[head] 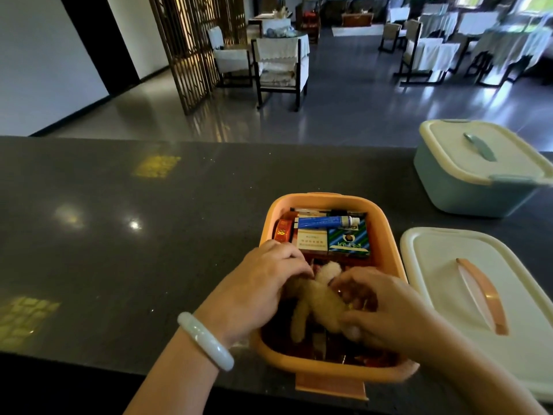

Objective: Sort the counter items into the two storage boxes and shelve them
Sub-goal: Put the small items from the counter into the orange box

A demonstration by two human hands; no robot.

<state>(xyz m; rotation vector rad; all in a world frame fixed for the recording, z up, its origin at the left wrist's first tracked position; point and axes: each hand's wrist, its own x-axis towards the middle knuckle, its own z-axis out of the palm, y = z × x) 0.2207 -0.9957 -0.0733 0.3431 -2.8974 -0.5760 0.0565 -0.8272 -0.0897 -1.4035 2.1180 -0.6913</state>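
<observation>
An open orange storage box stands on the dark counter in front of me. Inside at its far end lie a blue tube, a green-striped carton, a cream carton and a red pack. A yellow plush toy lies in the near half of the box. My left hand grips the toy's upper left side. My right hand holds its lower right part. Both hands are inside the box.
The box's cream lid with an orange handle lies on the counter to the right. A closed blue box with a cream lid stands at the far right. Beyond the dark counter lie chairs and tables.
</observation>
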